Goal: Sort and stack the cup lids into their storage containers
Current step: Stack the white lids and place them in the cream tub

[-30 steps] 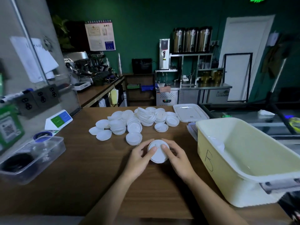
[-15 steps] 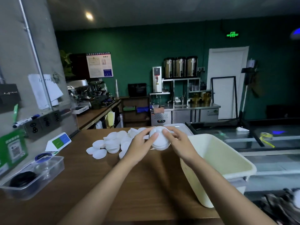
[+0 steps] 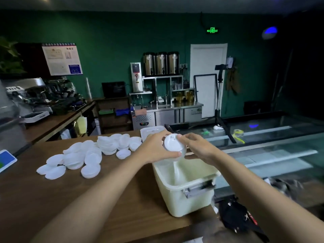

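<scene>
Wooden counter: L hand & R hand both clamp lid stack, axis approx upright; bin sits open at 6 o'clock, just below.

Both hands, left and right, have lifted the lid stack off the counter and carried it right, now held above the bin.

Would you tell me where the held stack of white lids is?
Head view, right of centre: the stack of white plastic lids is gripped between left hand and right hand, above the cream plastic bin.
</scene>
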### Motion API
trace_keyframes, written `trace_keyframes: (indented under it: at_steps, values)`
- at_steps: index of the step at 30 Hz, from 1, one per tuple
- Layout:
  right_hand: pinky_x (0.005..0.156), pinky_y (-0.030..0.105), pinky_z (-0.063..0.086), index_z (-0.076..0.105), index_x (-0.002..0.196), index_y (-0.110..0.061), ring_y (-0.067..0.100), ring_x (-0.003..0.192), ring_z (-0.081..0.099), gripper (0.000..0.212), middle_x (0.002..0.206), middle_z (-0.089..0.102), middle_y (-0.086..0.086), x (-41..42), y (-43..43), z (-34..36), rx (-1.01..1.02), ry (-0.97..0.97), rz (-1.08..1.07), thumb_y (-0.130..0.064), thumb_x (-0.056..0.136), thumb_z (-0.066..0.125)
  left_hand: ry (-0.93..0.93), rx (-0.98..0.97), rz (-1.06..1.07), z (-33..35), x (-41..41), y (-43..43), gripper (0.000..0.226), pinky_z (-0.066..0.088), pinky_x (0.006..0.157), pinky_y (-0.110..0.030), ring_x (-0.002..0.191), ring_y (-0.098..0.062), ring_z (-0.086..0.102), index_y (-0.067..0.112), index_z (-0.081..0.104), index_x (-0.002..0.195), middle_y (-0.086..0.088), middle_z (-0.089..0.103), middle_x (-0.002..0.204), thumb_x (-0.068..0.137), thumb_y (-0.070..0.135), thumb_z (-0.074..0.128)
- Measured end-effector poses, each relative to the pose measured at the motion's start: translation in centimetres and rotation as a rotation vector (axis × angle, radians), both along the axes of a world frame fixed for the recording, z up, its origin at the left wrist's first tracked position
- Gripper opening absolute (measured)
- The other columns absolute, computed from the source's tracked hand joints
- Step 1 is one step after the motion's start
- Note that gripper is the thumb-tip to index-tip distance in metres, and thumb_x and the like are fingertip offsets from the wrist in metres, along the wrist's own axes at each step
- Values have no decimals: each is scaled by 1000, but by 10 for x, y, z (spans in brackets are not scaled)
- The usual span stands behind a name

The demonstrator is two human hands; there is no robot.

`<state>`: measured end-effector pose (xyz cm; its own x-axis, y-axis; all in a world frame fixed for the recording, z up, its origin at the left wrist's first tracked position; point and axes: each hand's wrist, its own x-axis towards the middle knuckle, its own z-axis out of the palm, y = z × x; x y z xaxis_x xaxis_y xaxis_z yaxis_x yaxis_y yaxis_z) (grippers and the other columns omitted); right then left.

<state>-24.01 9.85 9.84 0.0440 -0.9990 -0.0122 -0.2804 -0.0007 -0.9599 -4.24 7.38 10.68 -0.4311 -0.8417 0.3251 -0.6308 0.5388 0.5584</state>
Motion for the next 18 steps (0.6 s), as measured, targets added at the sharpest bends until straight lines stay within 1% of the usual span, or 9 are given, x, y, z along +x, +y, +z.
trace_keyframes:
  at_steps: [3,5,8,10,12,14,15,16,18]
  values:
    - [87,33,59,61,128,-12,20,99,71,48,115,73,7,-11,-7,-8,89,50,36,-53,106,50,-105,69,3,-8,-10,-16,58,53,80,-29,98,-8,62,36,61,114,15,67,104,68,57,88]
    - [88,30,59,65,127,-9,24,100,70,51,117,72,12,-15,-12,-9,131,85,40,-51,109,44,-157,120,20,-15,-12,-23,62,52,82,-31,98,-10,61,36,62,116,15,64,101,66,62,87]
    - [103,45,56,66,124,-3,34,113,70,49,126,69,24,-22,-27,-11,123,249,19,-44,108,45,-196,170,16,-22,-16,-31,66,51,87,-31,99,-10,60,39,60,120,17,60,100,65,65,87]
    - [107,55,51,67,118,4,37,107,71,42,123,69,28,-28,-38,-11,41,403,6,-30,103,48,-225,193,-8,-24,-22,-36,67,48,83,-28,97,-6,59,39,58,124,18,59,102,68,63,87]
    - [104,49,54,72,117,-3,29,105,72,30,116,76,15,-35,-43,-8,-64,513,2,-17,102,51,-274,226,-40,-27,-27,-43,70,50,87,-27,101,-6,60,39,58,126,16,60,109,67,65,86]
    - [100,40,57,73,122,-14,16,101,74,30,112,77,0,-42,-43,-5,-163,569,16,-8,102,52,-319,245,-65,-30,-31,-47,68,51,93,-30,105,-8,60,39,58,125,14,60,113,68,65,85]
    - [99,37,57,73,123,-16,14,99,74,32,110,77,-3,-45,-43,-4,-209,602,27,-4,102,52,-334,253,-73,-31,-34,-49,67,52,93,-31,105,-9,59,38,58,123,14,60,112,68,64,85]
    - [99,34,57,73,123,-16,13,99,74,33,110,78,-4,-48,-44,-6,-247,634,45,-2,101,54,-340,260,-80,-31,-36,-51,65,52,89,-31,103,-9,59,37,58,121,13,59,110,68,64,85]
    - [100,29,55,72,125,-17,12,100,74,34,112,78,-4,-51,-46,-11,-306,681,96,1,100,57,-332,273,-92,-31,-41,-54,61,47,73,-29,91,-6,58,36,59,116,15,57,98,69,66,84]
